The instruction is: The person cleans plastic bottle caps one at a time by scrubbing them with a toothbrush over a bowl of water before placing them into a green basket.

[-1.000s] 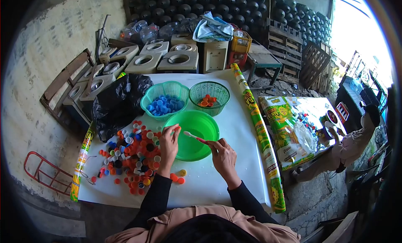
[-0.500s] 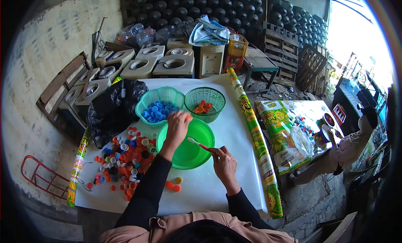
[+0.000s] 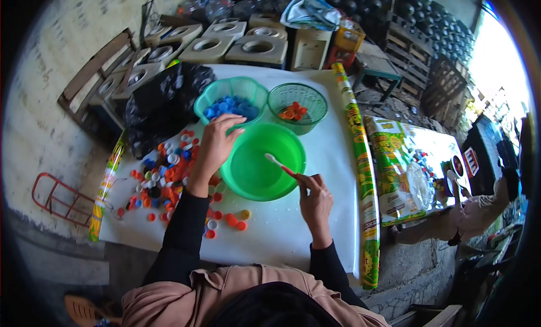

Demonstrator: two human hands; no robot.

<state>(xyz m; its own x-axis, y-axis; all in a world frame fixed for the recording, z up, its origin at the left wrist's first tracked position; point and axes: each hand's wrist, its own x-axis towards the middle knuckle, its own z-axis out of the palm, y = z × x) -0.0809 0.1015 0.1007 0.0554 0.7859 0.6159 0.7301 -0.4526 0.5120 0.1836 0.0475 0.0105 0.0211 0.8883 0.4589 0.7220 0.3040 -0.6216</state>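
Note:
My left hand (image 3: 216, 140) hovers with fingers spread over the left rim of a bright green bowl (image 3: 256, 178) and holds nothing that I can see. My right hand (image 3: 315, 198) grips a toothbrush (image 3: 280, 165) with a red handle, its white head over the bowl. Behind the bowl stand a teal basket (image 3: 229, 90) with blue caps and a green mesh basket (image 3: 297, 100) with orange caps. A heap of mixed bottle caps (image 3: 167, 176) lies on the white sheet (image 3: 287, 231) to the left.
A black plastic bag (image 3: 163, 107) sits behind the caps. A printed green roll (image 3: 358, 158) lies along the sheet's right edge. White housings and crates line the back wall. A seated person (image 3: 473, 206) works at the far right; a red metal frame (image 3: 53, 198) lies at the left.
My left hand drew back from the orange-cap basket to the green bowl's left rim, and the orange cap it held is gone. The view shifted down; the right hand kept the toothbrush.

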